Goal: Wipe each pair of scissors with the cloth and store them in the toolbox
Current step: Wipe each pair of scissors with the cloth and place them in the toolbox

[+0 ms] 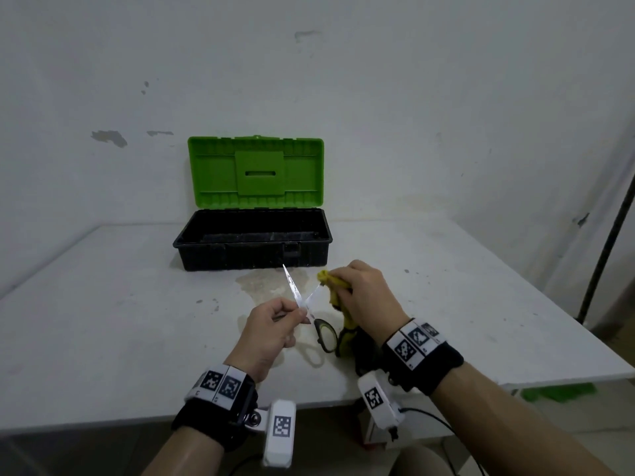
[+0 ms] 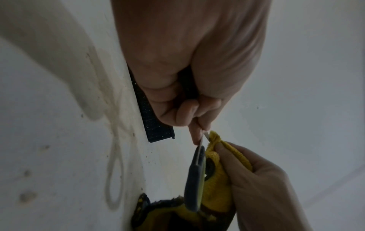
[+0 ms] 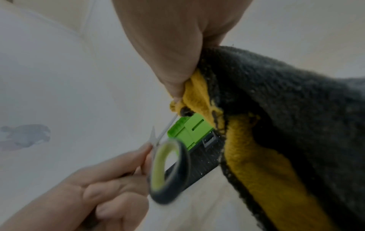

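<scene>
Centre frame, the left hand (image 1: 271, 329) pinches the open scissors (image 1: 311, 312) near the pivot; light, stiff, sharp, so that's the safest hold. The right hand (image 1: 364, 292) clenches the soft cloth (image 1: 335, 286) round one blade tip.

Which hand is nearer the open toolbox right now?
Right. The right hand, holding the cloth on one blade, sits just in front of the toolbox near its right end. The left hand, pinching the scissors, is farther back.
</scene>
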Demonstrator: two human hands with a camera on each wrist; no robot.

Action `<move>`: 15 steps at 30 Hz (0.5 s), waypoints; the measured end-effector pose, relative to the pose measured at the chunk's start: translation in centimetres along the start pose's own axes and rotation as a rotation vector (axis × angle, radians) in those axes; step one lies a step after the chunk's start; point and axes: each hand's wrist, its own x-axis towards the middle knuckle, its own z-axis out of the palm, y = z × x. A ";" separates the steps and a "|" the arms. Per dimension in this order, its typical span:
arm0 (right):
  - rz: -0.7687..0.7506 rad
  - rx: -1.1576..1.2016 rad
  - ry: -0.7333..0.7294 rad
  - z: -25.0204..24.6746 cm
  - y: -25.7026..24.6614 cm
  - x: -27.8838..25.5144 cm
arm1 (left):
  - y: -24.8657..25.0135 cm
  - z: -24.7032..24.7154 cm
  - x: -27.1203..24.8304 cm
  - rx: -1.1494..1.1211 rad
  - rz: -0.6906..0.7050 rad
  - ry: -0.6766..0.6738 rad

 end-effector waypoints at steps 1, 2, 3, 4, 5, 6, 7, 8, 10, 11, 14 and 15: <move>0.018 -0.006 0.019 -0.3 0.1 0.3 | 0.0 0.0 0.0 0.017 0.006 0.005; 0.014 -0.014 0.017 -0.4 0.1 0.5 | 0.0 0.0 -0.1 0.035 0.018 0.009; -0.007 -0.025 -0.013 -0.5 -0.2 0.6 | 0.2 -0.1 -0.1 0.060 0.035 0.011; -0.036 -0.048 -0.074 -0.4 -0.6 0.5 | 0.3 -0.2 -0.1 0.100 0.057 0.011; -0.060 -0.087 -0.153 -0.3 -1.0 0.4 | 0.4 -0.2 0.0 0.156 0.084 0.010; -0.074 -0.136 -0.227 -0.1 -1.4 0.2 | 0.5 -0.4 0.1 0.227 0.116 0.007; -0.077 -0.184 -0.286 0.1 -1.6 0.1 | 0.5 -0.5 0.1 0.309 0.150 0.001; -0.072 -0.214 -0.320 0.2 -1.7 0.0 | 0.5 -0.7 0.2 0.386 0.178 -0.008; -0.036 -0.218 -0.322 0.0 -1.4 0.4 | 0.6 -0.8 0.0 0.469 0.203 -0.030; -0.010 -0.209 -0.296 0.0 -1.0 0.7 | 0.7 -0.8 -0.1 0.468 0.202 -0.034; 0.044 -0.138 -0.123 -0.2 0.3 1.1 | 0.7 -0.8 -0.1 0.258 0.100 0.001; 0.035 -0.105 -0.069 -0.2 0.5 0.9 | 0.6 -0.8 -0.1 0.165 0.041 0.020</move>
